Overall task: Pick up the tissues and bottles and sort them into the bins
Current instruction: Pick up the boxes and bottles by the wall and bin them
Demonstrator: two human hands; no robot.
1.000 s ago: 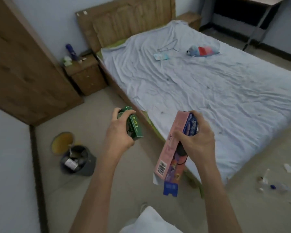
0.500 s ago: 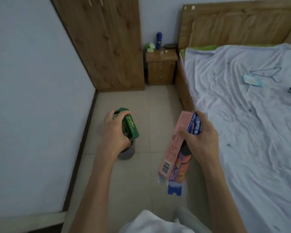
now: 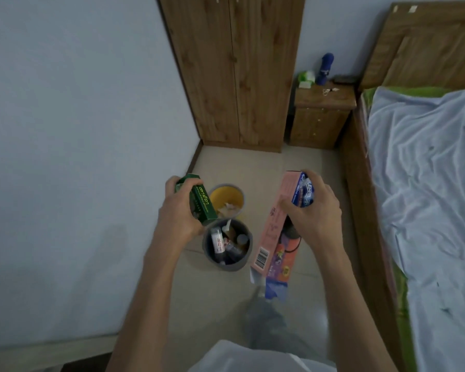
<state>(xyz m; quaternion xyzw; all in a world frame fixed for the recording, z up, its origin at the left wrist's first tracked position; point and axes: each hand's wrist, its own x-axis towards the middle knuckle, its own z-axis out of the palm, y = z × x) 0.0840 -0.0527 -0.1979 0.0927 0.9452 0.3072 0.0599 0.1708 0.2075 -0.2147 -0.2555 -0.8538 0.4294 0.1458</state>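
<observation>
My left hand [image 3: 179, 210] grips a small green box [image 3: 200, 201] just above and left of two bins on the floor. My right hand [image 3: 313, 210] holds a long pink box [image 3: 277, 229] by its upper end; its open blue bottom flap hangs down. The grey bin [image 3: 227, 264] holds several small bottles. Behind it, the yellow bin [image 3: 226, 194] holds crumpled tissues. Both boxes hover over the floor, the green one near the rims of both bins, the pink one to the right of the grey bin.
A white wall runs along the left. A wooden wardrobe [image 3: 234, 71] and nightstand [image 3: 321, 114] stand at the back, with a blue bottle [image 3: 324, 68] and green tissue pack [image 3: 306, 77] on top. The bed [image 3: 424, 183] with a pale sheet fills the right. My leg [image 3: 266, 320] shows below.
My view has swung left from the bed toward the corner, and both bins now lie right below my hands. Both hands keep the same hold on their boxes.
</observation>
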